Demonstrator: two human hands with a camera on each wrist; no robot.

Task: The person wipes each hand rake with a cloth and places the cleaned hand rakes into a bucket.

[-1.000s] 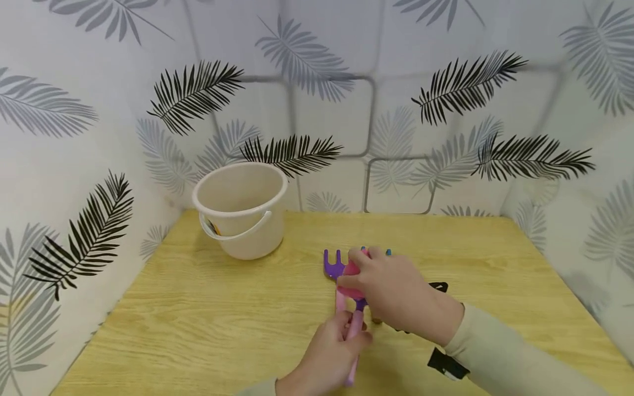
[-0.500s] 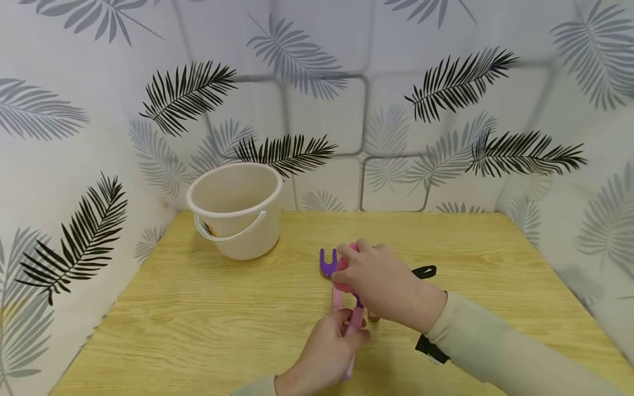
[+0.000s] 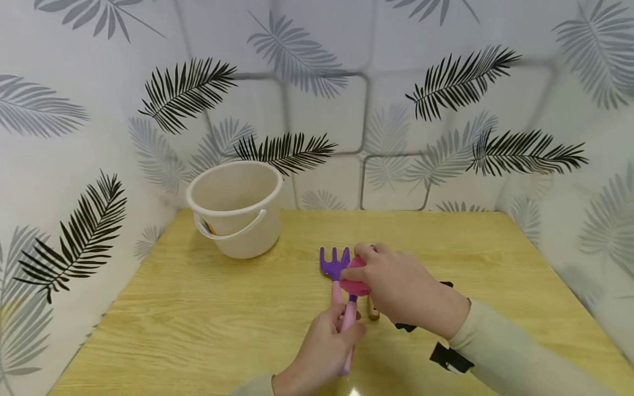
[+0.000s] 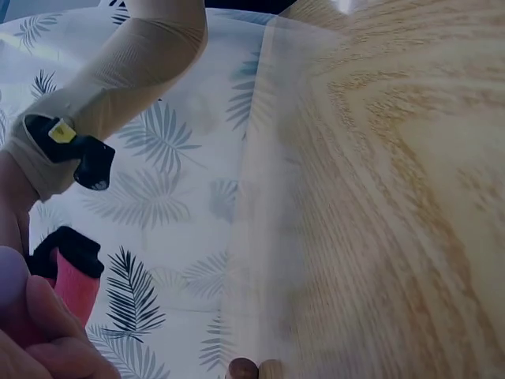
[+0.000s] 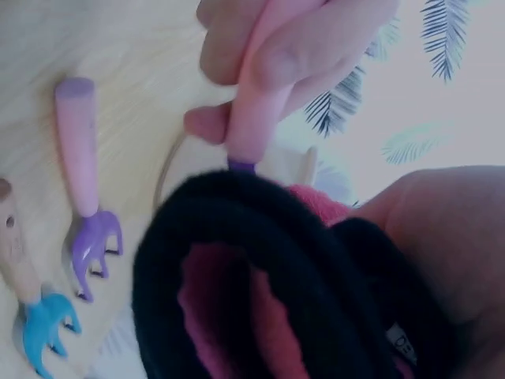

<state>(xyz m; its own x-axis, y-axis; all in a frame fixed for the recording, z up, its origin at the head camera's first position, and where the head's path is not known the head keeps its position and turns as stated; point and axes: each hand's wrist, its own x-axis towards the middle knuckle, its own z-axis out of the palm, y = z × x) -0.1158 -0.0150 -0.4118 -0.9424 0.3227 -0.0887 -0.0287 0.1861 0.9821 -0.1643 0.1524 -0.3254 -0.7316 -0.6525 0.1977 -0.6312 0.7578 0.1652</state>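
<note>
In the head view my left hand [image 3: 327, 341] grips the pink handle [image 3: 349, 316] of a garden tool with a purple neck. My right hand [image 3: 403, 289] holds a pink cloth [image 3: 355, 281] wrapped round the tool's head, which is hidden under it. The right wrist view shows a thick black cuff [image 5: 158, 260] round the cloth's pink-lined opening. Just left of the cloth, a purple garden fork [image 3: 333, 268] with a pink handle lies on the table. Beside it, in the right wrist view, lies a turquoise fork [image 5: 49, 324] with a wooden handle [image 5: 14, 249].
A white bucket [image 3: 267, 231] with its handle lowered stands at the back left of the wood-grain table [image 3: 213, 308]. Leaf-patterned sheeting [image 3: 327, 121] rises behind the table and along both sides.
My right hand has shifted left and then back right with the cloth over the tool's head, uncovering more of the fork's tines behind. The left hand keeps its grip on the handle.
</note>
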